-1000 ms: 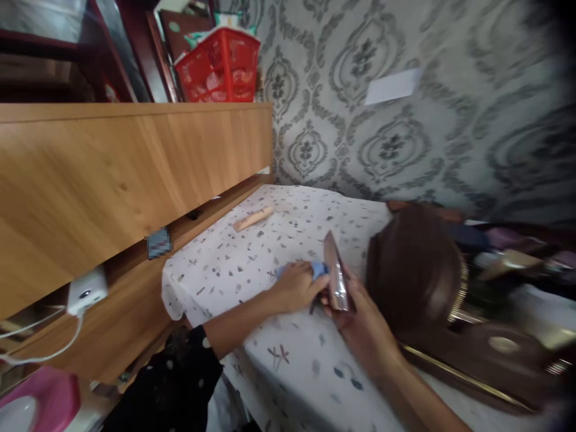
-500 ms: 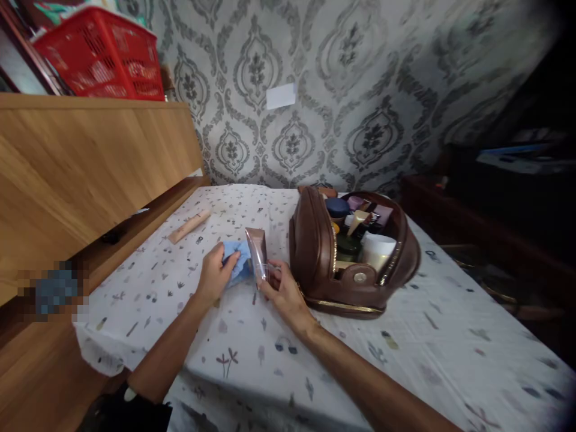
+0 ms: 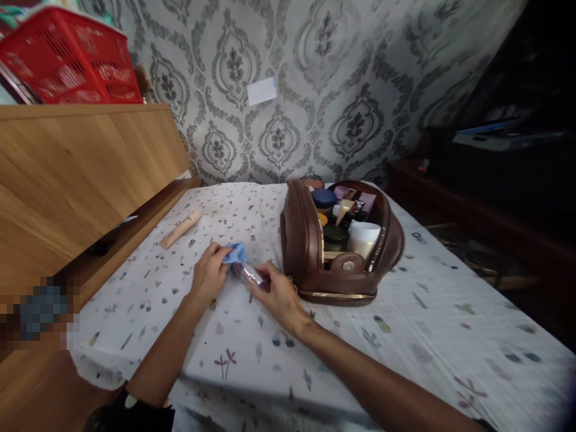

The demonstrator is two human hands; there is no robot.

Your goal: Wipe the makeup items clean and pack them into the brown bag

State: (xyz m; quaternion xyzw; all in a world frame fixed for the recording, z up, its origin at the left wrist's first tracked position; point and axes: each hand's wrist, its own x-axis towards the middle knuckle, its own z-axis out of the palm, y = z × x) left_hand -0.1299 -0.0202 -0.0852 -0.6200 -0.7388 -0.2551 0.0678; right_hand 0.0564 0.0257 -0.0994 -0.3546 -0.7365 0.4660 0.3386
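Observation:
My left hand [image 3: 210, 268] pinches a crumpled light-blue cloth [image 3: 236, 253], which lies against one end of a shiny rose-brown cosmetic tube [image 3: 252, 275]. Closed around the tube's other end is my right hand [image 3: 278, 296]; the tube lies tilted between both hands, just above the table. To the right stands a brown leather toiletry bag [image 3: 306, 270], unzipped and filled with jars and tubes. In it I see a white-lidded jar [image 3: 365, 237], a dark green jar [image 3: 335, 239] and a blue lid [image 3: 324, 198]. A beige tube [image 3: 180, 229] rests on the cloth-covered table at left.
A patterned white tablecloth [image 3: 252, 384] covers the table. Along the left runs a wooden cabinet [image 3: 90, 162] with a red plastic basket [image 3: 72, 60] on top. Patterned wallpaper [image 3: 306, 72] rises behind, and dark furniture [image 3: 486, 198] stands at right.
The tube has gone from nearly upright to tilted sideways, one end towards my left hand. The blue cloth has shifted to that end. My view has swung slightly to the right.

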